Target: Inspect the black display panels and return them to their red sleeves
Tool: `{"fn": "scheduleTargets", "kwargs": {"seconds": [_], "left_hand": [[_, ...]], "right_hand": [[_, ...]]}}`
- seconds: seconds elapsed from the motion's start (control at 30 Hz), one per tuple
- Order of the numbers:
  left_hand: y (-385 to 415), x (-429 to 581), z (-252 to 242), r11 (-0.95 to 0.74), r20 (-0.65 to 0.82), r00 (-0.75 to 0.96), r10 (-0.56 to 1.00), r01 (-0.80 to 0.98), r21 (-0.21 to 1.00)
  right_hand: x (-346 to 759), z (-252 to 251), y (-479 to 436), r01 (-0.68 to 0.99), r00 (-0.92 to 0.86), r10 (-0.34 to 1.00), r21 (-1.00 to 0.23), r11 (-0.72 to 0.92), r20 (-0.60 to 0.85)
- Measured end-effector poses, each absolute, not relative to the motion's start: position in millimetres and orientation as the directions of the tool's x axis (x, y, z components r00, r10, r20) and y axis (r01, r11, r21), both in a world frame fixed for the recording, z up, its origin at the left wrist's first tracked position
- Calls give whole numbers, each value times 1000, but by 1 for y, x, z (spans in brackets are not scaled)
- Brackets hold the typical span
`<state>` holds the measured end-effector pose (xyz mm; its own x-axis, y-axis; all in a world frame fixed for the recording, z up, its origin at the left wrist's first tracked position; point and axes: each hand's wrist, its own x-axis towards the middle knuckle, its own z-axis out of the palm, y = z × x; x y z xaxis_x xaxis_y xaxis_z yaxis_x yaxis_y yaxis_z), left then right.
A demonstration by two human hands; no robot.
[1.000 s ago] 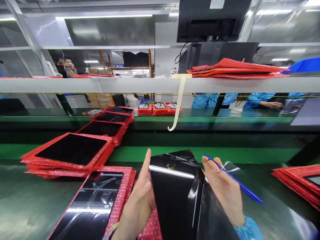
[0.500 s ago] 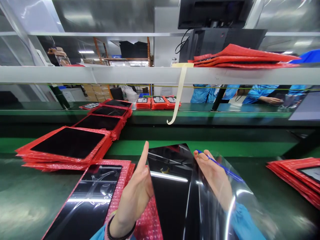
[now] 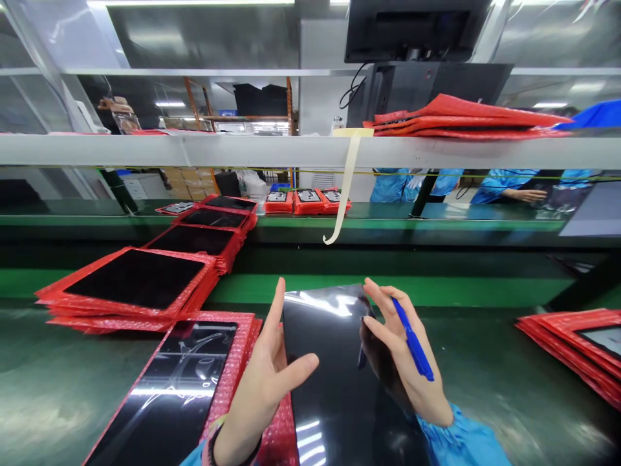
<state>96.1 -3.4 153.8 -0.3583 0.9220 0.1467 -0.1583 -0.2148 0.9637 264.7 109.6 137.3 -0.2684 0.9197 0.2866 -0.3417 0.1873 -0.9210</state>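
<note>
A glossy black screen panel [image 3: 334,388] is tilted up in front of me, with a bright, rippled reflection along its top edge. My left hand [image 3: 266,375] grips its left edge, thumb over the front and fingers behind. My right hand [image 3: 407,349] is at the upper right corner, thumb and fingertips on the edge. A blue pen [image 3: 412,343] is tucked between the fingers of that hand. To the left, a second screen panel [image 3: 169,388] under wrinkled clear film lies on red bubble wrap [image 3: 242,330].
Stacked red bubble-wrap pouches [image 3: 194,298] with dark panels stand at the left and run toward the back. More red pouches [image 3: 553,330] lie at the right edge. Masking tape [image 3: 347,188] hangs from the overhead shelf [image 3: 218,149]. Blue-sleeved people [image 3: 514,184] are beyond.
The clear film that stood away from the panel at the right now appears laid over its front. My right hand has moved in to the panel's corner, and my left thumb has come onto its face.
</note>
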Motion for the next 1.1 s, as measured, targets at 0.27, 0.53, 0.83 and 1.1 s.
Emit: {"fn": "scheduleTargets", "kwargs": {"seconds": [0.27,0.53,0.83,1.1], "left_hand": [[0,73,113,-22,-54,-569,821,-127,992],[15,66,44,105,-162,-529,833,-136,985],[-3,73,42,12,68,-572,817,135,991],[-48,41,1,108,-217,-643,734,-204,973]], "right_hand": [[293,91,133,-210,-234,924,-944,255,302],[325,23,157,-23,-314,933,-984,179,177],[323,17,153,-24,-247,943,-974,225,224],[315,8,103,138,-359,765,-780,610,535]]}}
